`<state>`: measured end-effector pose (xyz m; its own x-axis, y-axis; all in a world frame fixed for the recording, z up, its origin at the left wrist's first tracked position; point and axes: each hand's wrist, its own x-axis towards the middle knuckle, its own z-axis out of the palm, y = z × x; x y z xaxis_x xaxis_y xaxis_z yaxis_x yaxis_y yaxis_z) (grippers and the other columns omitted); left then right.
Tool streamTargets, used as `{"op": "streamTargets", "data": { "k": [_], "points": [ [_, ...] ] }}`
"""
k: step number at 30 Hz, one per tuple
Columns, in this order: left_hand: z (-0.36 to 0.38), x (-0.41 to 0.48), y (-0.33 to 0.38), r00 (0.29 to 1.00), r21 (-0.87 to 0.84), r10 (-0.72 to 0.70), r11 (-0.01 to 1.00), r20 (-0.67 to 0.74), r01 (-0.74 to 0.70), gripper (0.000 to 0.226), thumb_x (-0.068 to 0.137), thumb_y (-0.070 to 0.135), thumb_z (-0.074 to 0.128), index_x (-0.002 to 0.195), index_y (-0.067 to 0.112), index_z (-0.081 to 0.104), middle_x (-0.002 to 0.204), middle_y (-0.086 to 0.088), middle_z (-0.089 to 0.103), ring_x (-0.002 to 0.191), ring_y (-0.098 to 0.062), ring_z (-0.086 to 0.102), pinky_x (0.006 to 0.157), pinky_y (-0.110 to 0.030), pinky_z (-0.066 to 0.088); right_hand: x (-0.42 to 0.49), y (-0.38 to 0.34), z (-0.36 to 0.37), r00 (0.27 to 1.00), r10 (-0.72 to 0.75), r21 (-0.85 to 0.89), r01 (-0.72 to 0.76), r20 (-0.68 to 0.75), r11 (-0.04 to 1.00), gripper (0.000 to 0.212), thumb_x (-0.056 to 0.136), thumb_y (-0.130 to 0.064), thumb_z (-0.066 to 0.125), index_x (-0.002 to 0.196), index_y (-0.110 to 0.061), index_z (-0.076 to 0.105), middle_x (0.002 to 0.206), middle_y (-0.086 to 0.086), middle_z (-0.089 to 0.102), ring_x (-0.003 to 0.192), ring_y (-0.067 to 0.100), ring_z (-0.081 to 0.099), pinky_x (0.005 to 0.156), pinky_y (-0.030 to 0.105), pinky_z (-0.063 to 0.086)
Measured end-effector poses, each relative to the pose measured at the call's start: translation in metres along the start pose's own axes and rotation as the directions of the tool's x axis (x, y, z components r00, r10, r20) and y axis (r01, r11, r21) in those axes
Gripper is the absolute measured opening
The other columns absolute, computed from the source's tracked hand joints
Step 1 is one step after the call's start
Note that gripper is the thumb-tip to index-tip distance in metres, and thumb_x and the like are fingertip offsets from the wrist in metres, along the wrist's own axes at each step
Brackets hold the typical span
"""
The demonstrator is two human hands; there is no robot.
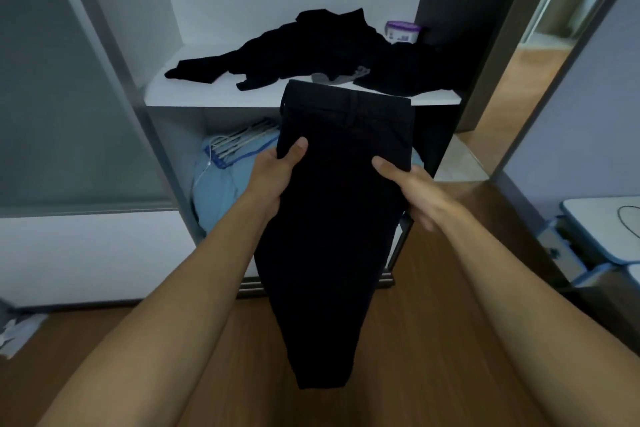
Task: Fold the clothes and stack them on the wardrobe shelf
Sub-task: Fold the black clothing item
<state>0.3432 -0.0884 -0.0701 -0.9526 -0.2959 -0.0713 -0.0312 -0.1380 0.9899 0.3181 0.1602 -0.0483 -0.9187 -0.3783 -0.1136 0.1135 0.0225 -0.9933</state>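
A pair of black trousers (341, 204) hangs lengthwise in front of me, waistband up near the white wardrobe shelf (194, 94). My left hand (273, 173) grips the trousers' left edge, thumb on the front. My right hand (412, 191) grips the right edge, thumb on top, fingers behind the cloth. The legs dangle down to a narrow end above the wooden floor. On the shelf lies a loose heap of black clothes (311, 48), with a grey garment (339, 76) peeking out at its front.
A purple-lidded tub (402, 32) stands at the shelf's back right. Below the shelf sit a light blue bundle (221, 191) and white hangers (235, 142). A sliding door panel (69, 97) is at left, a doorway at right, a blue-white desk (602, 236) at far right.
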Motion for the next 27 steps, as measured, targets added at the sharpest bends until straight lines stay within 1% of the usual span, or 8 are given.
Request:
{"op": "streamTargets", "data": {
  "k": [3, 7, 12, 16, 19, 21, 23, 27],
  "points": [
    [-0.02, -0.004, -0.003, 0.994, 0.034, -0.031, 0.999, 0.108, 0.028, 0.058, 0.068, 0.063, 0.079, 0.107, 0.02, 0.075, 0.108, -0.003, 0.076, 0.1, -0.021, 0.073, 0.078, -0.028, 0.059, -0.002, 0.015, 0.0, 0.999, 0.005, 0.092, -0.001, -0.047, 0.996, 0.035, 0.084, -0.043, 0.076, 0.114, -0.024, 0.071, 0.114, -0.001, 0.075, 0.105, 0.014, 0.071, 0.086, 0.026, 0.059],
    [-0.052, -0.021, -0.029, 0.904, 0.238, -0.26, 0.954, 0.339, 0.185, 0.074, 0.069, 0.069, 0.077, 0.124, 0.022, 0.066, 0.121, -0.001, 0.072, 0.113, -0.018, 0.068, 0.098, -0.032, 0.049, 0.0, 0.008, 0.008, 0.999, 0.011, 0.19, -0.004, -0.034, 0.982, 0.03, 0.088, -0.036, 0.073, 0.115, -0.023, 0.071, 0.116, 0.002, 0.074, 0.109, 0.019, 0.07, 0.092, 0.033, 0.057],
    [-0.037, -0.031, -0.027, 0.974, 0.155, -0.137, 0.982, 0.182, 0.109, 0.051, 0.061, 0.062, 0.086, 0.098, 0.028, 0.078, 0.101, -0.001, 0.078, 0.092, -0.019, 0.075, 0.07, -0.024, 0.059, 0.004, 0.0, 0.001, 0.992, 0.058, 0.339, -0.094, 0.115, 0.936, 0.032, 0.085, -0.043, 0.074, 0.111, -0.025, 0.077, 0.127, 0.004, 0.069, 0.118, 0.02, 0.066, 0.096, 0.033, 0.055],
    [-0.03, -0.024, -0.003, 0.989, 0.056, -0.107, 0.993, 0.103, 0.101, 0.028, 0.072, 0.053, 0.082, 0.088, 0.03, 0.081, 0.098, -0.004, 0.078, 0.089, -0.022, 0.075, 0.068, -0.029, 0.059, -0.005, 0.034, 0.008, 0.98, 0.139, 0.228, -0.17, 0.144, 0.959, 0.044, 0.08, -0.041, 0.078, 0.119, -0.021, 0.069, 0.121, 0.002, 0.072, 0.111, 0.017, 0.069, 0.083, 0.024, 0.058],
    [-0.045, -0.022, 0.004, 0.966, 0.077, -0.216, 0.975, 0.14, 0.207, 0.045, 0.067, 0.061, 0.081, 0.097, 0.027, 0.08, 0.106, -0.002, 0.077, 0.097, -0.02, 0.074, 0.082, -0.033, 0.058, -0.006, 0.043, 0.018, 0.991, 0.118, 0.278, -0.131, 0.063, 0.952, 0.038, 0.08, -0.032, 0.082, 0.113, -0.014, 0.074, 0.118, 0.011, 0.073, 0.109, 0.025, 0.07, 0.082, 0.03, 0.059],
    [-0.061, -0.027, -0.001, 0.928, 0.134, -0.312, 0.948, 0.205, 0.289, 0.059, 0.058, 0.065, 0.084, 0.102, 0.026, 0.079, 0.107, -0.002, 0.077, 0.096, -0.019, 0.074, 0.081, -0.03, 0.058, -0.002, 0.033, 0.022, 0.989, 0.145, 0.298, -0.145, 0.023, 0.943, 0.028, 0.082, -0.031, 0.081, 0.103, -0.013, 0.078, 0.114, 0.014, 0.074, 0.104, 0.029, 0.072, 0.077, 0.034, 0.06],
    [-0.072, -0.036, -0.008, 0.89, 0.206, -0.378, 0.921, 0.255, 0.332, 0.063, 0.061, 0.055, 0.087, 0.111, 0.02, 0.074, 0.105, -0.006, 0.077, 0.091, -0.021, 0.075, 0.07, -0.028, 0.059, 0.006, 0.023, 0.024, 0.966, 0.255, 0.322, -0.231, -0.033, 0.918, 0.025, 0.085, -0.029, 0.077, 0.1, -0.009, 0.077, 0.104, 0.014, 0.076, 0.092, 0.029, 0.075, 0.068, 0.036, 0.06],
    [-0.06, -0.039, -0.017, 0.936, 0.116, -0.297, 0.953, 0.187, 0.28, 0.022, 0.087, 0.015, 0.071, 0.108, 0.009, 0.069, 0.085, -0.008, 0.076, 0.068, -0.019, 0.073, 0.052, -0.024, 0.055, 0.015, 0.004, 0.012, 0.915, 0.402, 0.426, -0.372, 0.023, 0.824, 0.029, 0.09, -0.035, 0.069, 0.093, -0.007, 0.075, 0.085, 0.011, 0.077, 0.072, 0.026, 0.076, 0.059, 0.037, 0.06]
  ]
}}
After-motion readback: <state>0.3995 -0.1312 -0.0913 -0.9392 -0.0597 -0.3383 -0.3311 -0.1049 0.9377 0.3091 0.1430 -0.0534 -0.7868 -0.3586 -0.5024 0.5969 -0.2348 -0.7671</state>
